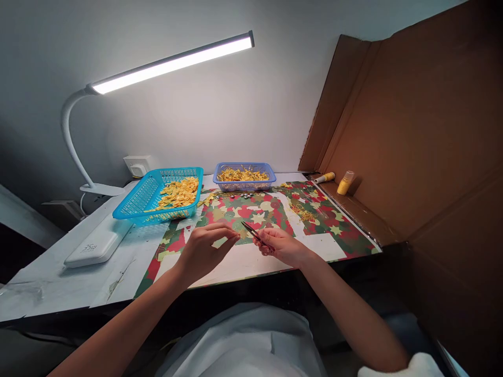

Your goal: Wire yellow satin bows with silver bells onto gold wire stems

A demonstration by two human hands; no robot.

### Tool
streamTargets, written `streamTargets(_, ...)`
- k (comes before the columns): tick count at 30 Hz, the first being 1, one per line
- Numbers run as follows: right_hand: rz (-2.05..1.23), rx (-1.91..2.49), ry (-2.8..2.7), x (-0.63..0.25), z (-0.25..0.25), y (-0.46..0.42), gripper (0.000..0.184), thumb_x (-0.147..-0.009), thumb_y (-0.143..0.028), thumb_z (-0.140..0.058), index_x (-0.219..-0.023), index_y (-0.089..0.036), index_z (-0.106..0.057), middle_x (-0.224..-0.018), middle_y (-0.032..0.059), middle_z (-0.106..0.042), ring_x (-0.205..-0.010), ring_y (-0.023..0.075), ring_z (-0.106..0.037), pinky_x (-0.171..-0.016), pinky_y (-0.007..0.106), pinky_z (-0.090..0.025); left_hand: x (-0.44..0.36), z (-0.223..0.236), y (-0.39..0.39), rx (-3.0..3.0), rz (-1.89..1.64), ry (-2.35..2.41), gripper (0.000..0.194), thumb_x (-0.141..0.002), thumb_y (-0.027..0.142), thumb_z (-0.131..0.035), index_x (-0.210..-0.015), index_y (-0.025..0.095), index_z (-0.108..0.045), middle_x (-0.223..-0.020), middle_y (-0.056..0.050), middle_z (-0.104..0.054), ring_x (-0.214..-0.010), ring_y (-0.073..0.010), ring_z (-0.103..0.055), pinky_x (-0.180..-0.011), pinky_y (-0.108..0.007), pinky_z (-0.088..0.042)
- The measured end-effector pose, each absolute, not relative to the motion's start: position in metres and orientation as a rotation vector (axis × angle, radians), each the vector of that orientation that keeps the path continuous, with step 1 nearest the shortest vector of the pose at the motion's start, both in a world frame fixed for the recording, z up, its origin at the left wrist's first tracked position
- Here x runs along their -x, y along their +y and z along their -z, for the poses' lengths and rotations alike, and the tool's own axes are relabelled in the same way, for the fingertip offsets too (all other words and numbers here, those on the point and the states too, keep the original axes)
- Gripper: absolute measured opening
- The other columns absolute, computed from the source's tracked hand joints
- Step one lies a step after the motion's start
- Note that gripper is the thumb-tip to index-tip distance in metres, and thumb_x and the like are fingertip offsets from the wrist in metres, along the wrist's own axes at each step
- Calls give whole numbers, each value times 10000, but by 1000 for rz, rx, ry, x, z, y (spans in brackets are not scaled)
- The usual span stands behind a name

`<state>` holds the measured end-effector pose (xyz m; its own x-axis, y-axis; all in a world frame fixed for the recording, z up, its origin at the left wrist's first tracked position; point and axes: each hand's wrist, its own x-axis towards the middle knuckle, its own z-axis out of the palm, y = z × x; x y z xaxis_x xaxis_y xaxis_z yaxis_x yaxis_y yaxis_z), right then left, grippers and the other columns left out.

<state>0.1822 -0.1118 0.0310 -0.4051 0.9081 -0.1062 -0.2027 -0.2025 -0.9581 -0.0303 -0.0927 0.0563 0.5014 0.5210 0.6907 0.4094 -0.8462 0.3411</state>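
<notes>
My right hand (281, 245) is wrapped round a small dark tool (250, 229) with slim, pointed jaws, which looks like pliers or scissors; its handles are mostly hidden in the palm. The tip points left and away from me. Just left of it, my left hand (210, 246) is closed in a pinch, thumb against fingertips. Something thin and yellowish may be between them, too small to make out. Both hands are above the near edge of a red, green and gold patterned sheet (220, 213) on the table.
A blue basket (137, 196) of yellow ribbon pieces and a purple basket (244, 185) of gold strips stand behind. Several silver beads (247, 196) and a heap of thin gold pieces (302, 212) lie on the sheet. A white power bank (98, 243) lies left, beneath a lamp (173, 63). Cardboard (424, 125) walls the right.
</notes>
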Motion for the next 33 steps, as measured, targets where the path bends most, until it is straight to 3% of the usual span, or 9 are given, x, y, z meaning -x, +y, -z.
streamTargets(8, -1454, 1111, -1370, -184, -21, -107, 596, -670, -750, -612, -756, -163, -566, -678, -3, -503, -560, 93, -407, -552, 268, -356, 31, -57, -92, -2602, -1268, 842, 174, -854, 233, -628, -700, 194, -700, -682, -3, -731, -585, -126, -667, -567, -210, -495)
streamTargets(12, -1068, 1363, -1405, -199, -16, -87, 373, -847, -553, -561, -866, -180, -565, -812, 25, -562, -741, 154, -524, -709, 313, -436, 33, -57, -91, -2584, -1306, 834, 189, -856, 224, -627, -685, 186, -696, -676, -6, -731, -560, -120, -660, -542, -207, -490)
streamTargets(16, -767, 1600, -1419, -213, -12, -59, 183, -890, -332, -593, -930, -154, -605, -1084, 78, -591, -1039, 223, -540, -913, 411, -432, 36, -58, -91, -2564, -1359, 822, 172, -856, 213, -631, -702, 185, -702, -710, -18, -747, -594, -131, -683, -559, -211, -514)
streamTargets(19, -702, 1639, -1453, -215, -12, -49, 191, -865, -272, -632, -1003, -140, -631, -1217, 105, -564, -1200, 282, -470, -1008, 506, -364, 38, -59, -93, -2557, -1399, 802, 157, -852, 203, -635, -714, 189, -707, -727, -24, -755, -627, -140, -699, -591, -218, -540)
streamTargets(22, -763, 1496, -1523, -206, -19, -56, 244, -748, -251, -741, -962, -157, -672, -1271, 134, -544, -1295, 330, -364, -1050, 507, -293, 41, -60, -96, -2567, -1428, 778, 135, -841, 176, -642, -725, 191, -711, -742, -27, -758, -658, -142, -708, -623, -219, -555)
streamTargets(25, -959, 1203, -1592, -184, -29, -78, 405, -687, -361, -784, -1064, -250, -685, -1288, 66, -575, -1205, 264, -485, -988, 411, -384, 42, -60, -99, -2596, -1434, 750, 123, -830, 149, -648, -733, 192, -712, -742, -23, -754, -668, -139, -706, -637, -220, -555)
streamTargets(29, -1232, 916, -1458, -143, -31, -110, 474, -644, -576, -750, -968, -231, -729, -1060, 65, -691, -911, 208, -614, -791, 350, -480, 43, -60, -105, -2642, -1431, 717, 110, -822, 137, -655, -737, 186, -707, -731, -21, -744, -644, -131, -687, -622, -221, -542)
streamTargets(33, -1328, 796, -1210, -117, -24, -126, 382, -653, -553, -764, -886, -250, -759, -963, 43, -700, -883, 192, -609, -822, 354, -476, 45, -60, -113, -2673, -1447, 704, 103, -833, 137, -647, -754, 182, -696, -744, -20, -736, -669, -131, -687, -648, -224, -538)
